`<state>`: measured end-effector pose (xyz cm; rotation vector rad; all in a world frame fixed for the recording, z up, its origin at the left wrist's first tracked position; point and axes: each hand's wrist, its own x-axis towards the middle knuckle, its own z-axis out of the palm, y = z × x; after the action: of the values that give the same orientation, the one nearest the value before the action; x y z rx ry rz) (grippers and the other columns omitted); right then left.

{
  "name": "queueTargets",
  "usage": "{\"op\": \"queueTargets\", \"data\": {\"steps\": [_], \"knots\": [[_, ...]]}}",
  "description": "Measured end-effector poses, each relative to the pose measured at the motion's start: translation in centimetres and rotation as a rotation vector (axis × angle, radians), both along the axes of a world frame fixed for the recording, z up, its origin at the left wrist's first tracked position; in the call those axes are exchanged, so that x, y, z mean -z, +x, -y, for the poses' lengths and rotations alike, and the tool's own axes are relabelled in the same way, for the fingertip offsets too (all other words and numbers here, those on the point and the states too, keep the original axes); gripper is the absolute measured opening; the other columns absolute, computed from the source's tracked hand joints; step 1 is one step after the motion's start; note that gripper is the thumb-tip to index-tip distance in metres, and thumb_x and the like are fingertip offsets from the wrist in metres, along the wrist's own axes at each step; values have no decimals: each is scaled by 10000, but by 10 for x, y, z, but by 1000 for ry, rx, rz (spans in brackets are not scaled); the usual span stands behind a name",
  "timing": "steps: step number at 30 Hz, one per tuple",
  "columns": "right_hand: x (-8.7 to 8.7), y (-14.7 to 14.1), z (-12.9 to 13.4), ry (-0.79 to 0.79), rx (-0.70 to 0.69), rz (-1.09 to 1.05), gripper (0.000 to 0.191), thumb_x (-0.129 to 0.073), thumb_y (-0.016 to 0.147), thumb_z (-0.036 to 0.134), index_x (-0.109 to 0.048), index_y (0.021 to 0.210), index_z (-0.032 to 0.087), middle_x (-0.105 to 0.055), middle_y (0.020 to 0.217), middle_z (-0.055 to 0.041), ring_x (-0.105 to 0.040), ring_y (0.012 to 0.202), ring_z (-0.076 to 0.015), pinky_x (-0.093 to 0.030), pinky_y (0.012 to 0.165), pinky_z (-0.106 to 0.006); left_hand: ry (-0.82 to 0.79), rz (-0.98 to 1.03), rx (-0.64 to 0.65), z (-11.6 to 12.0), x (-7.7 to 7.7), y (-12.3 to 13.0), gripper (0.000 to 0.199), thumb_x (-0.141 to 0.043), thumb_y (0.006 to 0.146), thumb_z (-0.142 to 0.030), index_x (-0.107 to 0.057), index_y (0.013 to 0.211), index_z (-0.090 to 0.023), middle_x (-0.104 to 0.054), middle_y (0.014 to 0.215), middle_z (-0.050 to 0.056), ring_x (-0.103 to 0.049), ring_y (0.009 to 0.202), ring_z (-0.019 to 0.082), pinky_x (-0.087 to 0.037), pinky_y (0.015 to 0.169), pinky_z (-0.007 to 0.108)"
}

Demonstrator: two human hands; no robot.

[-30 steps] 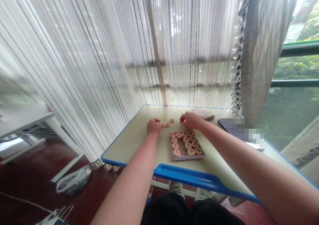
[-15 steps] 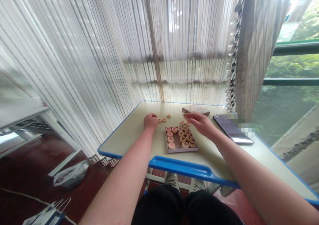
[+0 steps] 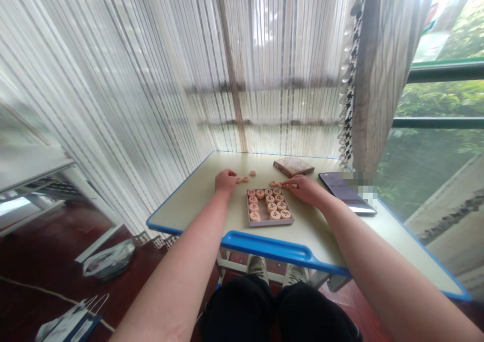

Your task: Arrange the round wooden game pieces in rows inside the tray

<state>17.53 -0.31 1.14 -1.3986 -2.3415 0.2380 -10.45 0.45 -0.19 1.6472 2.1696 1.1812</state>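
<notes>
On the table, a shallow open box (image 3: 271,223) holds round wooden xiangqi pieces with red and black characters, lining its left, back and right sides; its front middle shows bare bottom. My left hand (image 3: 226,181) is curled left of the box, its fingertips close to two loose xiangqi pieces (image 3: 245,179). What those fingers hold, if anything, is hidden. Another loose piece (image 3: 252,173) lies a little farther back. Behind the box's right back corner, my right hand (image 3: 307,189) has its fingers closed at a xiangqi piece (image 3: 280,184), beside another loose piece (image 3: 273,183).
A flat patterned box lid (image 3: 294,166) lies at the back of the table. To the right is a tablet (image 3: 346,193). The blue table edge has a moulded tray (image 3: 268,246) in front. Striped curtains (image 3: 272,54) hang behind.
My right hand has lowered from above the table to the loose pieces behind the box, its fingers now closing at one. My left hand stays about where it was. The view has shifted slightly.
</notes>
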Motion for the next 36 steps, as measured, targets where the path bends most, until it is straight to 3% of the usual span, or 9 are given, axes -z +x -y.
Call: {"op": "queueTargets", "data": {"steps": [5,9,14,20,26,29,33,36], "knots": [[0,-1,1,44,93,11,358,-555,733,308,-620,1069,200,-652,983,-60,-586,846,-192,-426,728,-261,3,3,-4,-1,1,0,272,-479,628,-78,-669,788,-187,-683,818,33,-603,809,163,-443,714,236],[1,-1,-1,55,120,54,271,-555,723,358,-648,914,188,-655,940,-65,-582,842,-203,-419,718,-275,7,12,6,-3,2,0,255,-483,629,-103,-667,787,-183,-683,815,38,-602,794,165,-443,707,244],[0,-2,-1,45,133,18,207,-522,733,293,-648,869,199,-657,938,-51,-581,852,-191,-412,719,-261,2,8,4,-3,1,0,251,-490,630,-112,-666,798,-176,-682,828,46,-603,806,166,-443,717,242],[1,-6,-1,38,206,26,275,-547,727,363,-637,911,179,-658,947,-72,-585,828,-195,-407,667,-257,1,-10,7,-2,2,0,242,-489,651,-133,-665,810,-180,-682,829,42,-607,817,169,-450,733,248],[-5,-9,4,48,236,3,292,-561,706,286,-645,974,211,-674,931,-42,-593,803,-193,-401,632,-257,4,-11,16,-4,4,-1,244,-484,666,-138,-659,831,-178,-682,840,42,-610,822,167,-451,732,247],[-12,-18,16,111,162,-84,292,-564,709,299,-649,971,202,-671,932,-44,-585,789,-183,-408,643,-254,6,-10,13,-6,5,-1,245,-483,670,-145,-657,840,-177,-682,856,46,-610,827,174,-451,735,256],[-21,-40,42,150,-116,-172,277,-562,717,277,-642,974,211,-659,884,-30,-565,760,-149,-410,687,-239,11,-19,21,-7,5,-2,244,-484,671,-149,-654,844,-177,-680,865,48,-609,839,171,-446,753,257],[-24,-54,59,120,-274,-97,189,-571,721,300,-663,871,233,-649,791,-16,-549,761,-149,-400,687,-234,16,-13,24,-7,6,-1,233,-482,677,-158,-651,837,-177,-679,861,47,-608,836,171,-446,749,256]]}}
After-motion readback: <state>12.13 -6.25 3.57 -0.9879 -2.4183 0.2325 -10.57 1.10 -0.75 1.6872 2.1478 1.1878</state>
